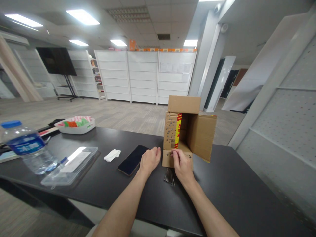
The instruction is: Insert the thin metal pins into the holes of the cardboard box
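An open cardboard box (170, 131) stands on the table with its flaps spread and its opening toward me. Many dark, round spots dot its left flap, and a few more are on the lower front flap (168, 159). At that lower flap my right hand (182, 164) is closed in a pinch; whatever is between its fingertips is too small to name. Just left of the box, my left hand (150, 159) is curled shut beside a dark phone (133, 159), its contents hidden. Several thin metal rods, like nails or screws, (169, 177) lie below the box.
On the black table (222, 197), a crumpled white tissue (112, 155) lies left of the phone. Further left are a clear plastic case (71, 168), a water bottle (27, 148) and a white basket (76, 128) with colourful contents. White shelving (143, 75) stands behind.
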`<state>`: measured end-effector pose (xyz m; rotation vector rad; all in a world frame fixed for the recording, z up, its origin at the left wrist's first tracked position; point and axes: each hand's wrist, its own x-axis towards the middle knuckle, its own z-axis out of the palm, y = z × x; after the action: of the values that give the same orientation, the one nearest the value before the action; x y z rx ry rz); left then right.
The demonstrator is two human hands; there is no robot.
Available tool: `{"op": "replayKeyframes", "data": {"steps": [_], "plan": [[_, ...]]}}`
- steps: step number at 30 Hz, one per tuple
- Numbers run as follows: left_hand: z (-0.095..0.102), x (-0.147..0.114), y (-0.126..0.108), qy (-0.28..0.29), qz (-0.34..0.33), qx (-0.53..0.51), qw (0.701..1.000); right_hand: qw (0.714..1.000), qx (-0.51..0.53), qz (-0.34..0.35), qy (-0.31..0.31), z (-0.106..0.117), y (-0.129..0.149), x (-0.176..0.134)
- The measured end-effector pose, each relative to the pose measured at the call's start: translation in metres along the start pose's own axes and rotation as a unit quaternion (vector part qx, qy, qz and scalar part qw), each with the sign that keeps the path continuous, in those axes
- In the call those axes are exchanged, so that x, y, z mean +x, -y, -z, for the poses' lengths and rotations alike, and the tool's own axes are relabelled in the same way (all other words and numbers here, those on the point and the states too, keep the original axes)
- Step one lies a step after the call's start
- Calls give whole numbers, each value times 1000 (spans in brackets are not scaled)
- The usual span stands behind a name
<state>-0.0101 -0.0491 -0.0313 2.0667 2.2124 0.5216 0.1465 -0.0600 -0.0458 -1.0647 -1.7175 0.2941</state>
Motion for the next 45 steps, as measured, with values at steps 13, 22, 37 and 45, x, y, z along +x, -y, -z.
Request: {"op": "replayKeyframes", "data": {"steps": [13,22,37,45], "plan": [[-3,0,2,-5,0,-1,1000,995,-82,52,21,0,-2,3],[-2,0,1,-9,-1,0,1000,987,-149,51,24,-2,-4,1],[-3,0,1,-6,-2,5,1000,978,-198,51,31,-3,-7,1],[-1,0,0,1,15,5,1000,981,-185,49,27,0,-4,1]]}}
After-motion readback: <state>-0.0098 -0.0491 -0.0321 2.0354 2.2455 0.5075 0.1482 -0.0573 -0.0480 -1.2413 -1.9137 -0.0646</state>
